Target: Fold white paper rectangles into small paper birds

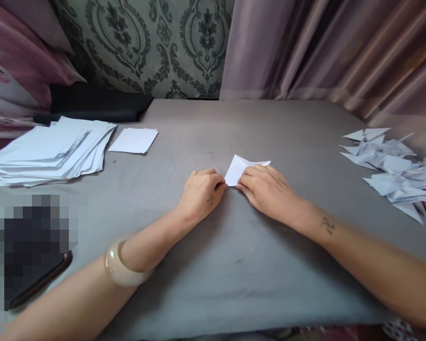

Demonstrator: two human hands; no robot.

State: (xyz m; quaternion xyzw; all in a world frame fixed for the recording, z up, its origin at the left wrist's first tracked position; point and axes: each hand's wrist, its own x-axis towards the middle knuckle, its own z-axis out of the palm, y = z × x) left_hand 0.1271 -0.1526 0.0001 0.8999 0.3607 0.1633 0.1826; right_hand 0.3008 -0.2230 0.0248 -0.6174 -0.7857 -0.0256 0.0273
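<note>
A small piece of white folded paper [235, 169] lies on the grey cloth in the middle, one corner pointing away from me. My left hand [203, 192] pinches its lower left corner between thumb and fingers. On the paper's right part rests my right hand [264, 189], with the fingers bent together and the thumb tip at the lower edge. A narrow white point of the paper sticks out behind my right fingers; the rest of that side is hidden under the hand.
Large white sheets [53, 147] are piled at the left, beside a small stack of square paper [134, 140]. Several folded paper pieces [390, 161] lie heaped at the right. A dark, partly blurred object [39, 265] sits at the near left, and black cloth [99, 102] lies at the back.
</note>
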